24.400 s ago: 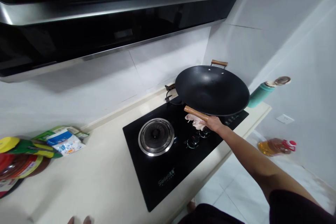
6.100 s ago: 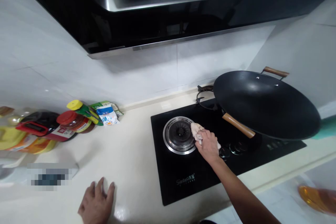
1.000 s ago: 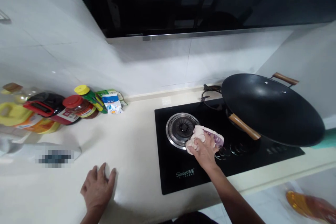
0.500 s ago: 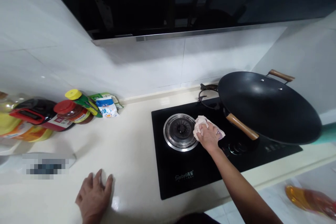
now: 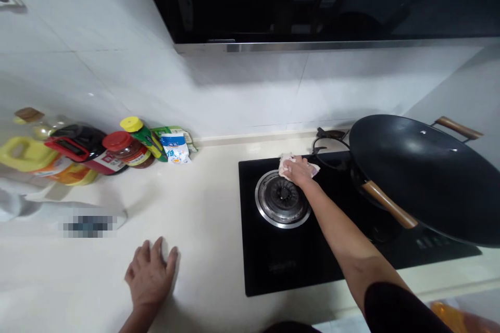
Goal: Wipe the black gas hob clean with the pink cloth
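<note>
My right hand (image 5: 300,170) is closed over a pale pink cloth (image 5: 286,162), pressing it on the black glass gas stove (image 5: 265,265) at the back edge of the left burner (image 5: 283,197). The cloth bunches out on both sides of the fingers. My left hand (image 5: 151,273) rests on the cream countertop (image 5: 203,229), left of the stove, fingers spread and nothing in it.
A large black wok (image 5: 422,177) with wooden handles sits over the right burner. Beside it at the back is a black pot ring (image 5: 330,146). Several sauce bottles and jars, such as a red-lidded jar (image 5: 128,150), line the wall. A range hood (image 5: 312,5) hangs above.
My right hand has carried the cloth from the burner's right side to its back edge. My left hand stays flat on the countertop. The whole view has shifted.
</note>
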A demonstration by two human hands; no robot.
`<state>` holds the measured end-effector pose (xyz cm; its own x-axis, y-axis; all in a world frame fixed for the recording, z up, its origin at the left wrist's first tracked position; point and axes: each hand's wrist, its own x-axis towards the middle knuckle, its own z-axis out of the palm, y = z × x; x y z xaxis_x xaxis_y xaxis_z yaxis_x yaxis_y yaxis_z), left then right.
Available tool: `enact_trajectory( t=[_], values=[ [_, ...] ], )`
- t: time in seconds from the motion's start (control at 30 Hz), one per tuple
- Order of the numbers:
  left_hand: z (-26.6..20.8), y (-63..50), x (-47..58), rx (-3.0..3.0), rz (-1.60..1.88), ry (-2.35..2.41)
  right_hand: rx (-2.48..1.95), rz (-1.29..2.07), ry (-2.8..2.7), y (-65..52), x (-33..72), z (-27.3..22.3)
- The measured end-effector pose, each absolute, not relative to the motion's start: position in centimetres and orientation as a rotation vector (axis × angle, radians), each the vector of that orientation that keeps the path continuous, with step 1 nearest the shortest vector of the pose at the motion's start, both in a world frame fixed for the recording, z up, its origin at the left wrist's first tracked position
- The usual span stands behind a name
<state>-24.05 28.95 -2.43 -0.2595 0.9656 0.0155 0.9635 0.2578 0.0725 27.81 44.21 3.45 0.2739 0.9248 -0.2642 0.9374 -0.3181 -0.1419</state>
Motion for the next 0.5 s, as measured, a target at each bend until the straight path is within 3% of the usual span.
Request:
enact_trajectory(
  t=[0.27,0.5],
  values=[
    [-2.5,29.0,-24.2,1.909,0.082,2.475,2.128,-0.603,2.171,46.2,21.4,4.4],
    [-1.9,29.2,-23.9,1.861,0.098,2.46,1.821,-0.578,2.533,41.2,15.4,4.0]
  ],
)
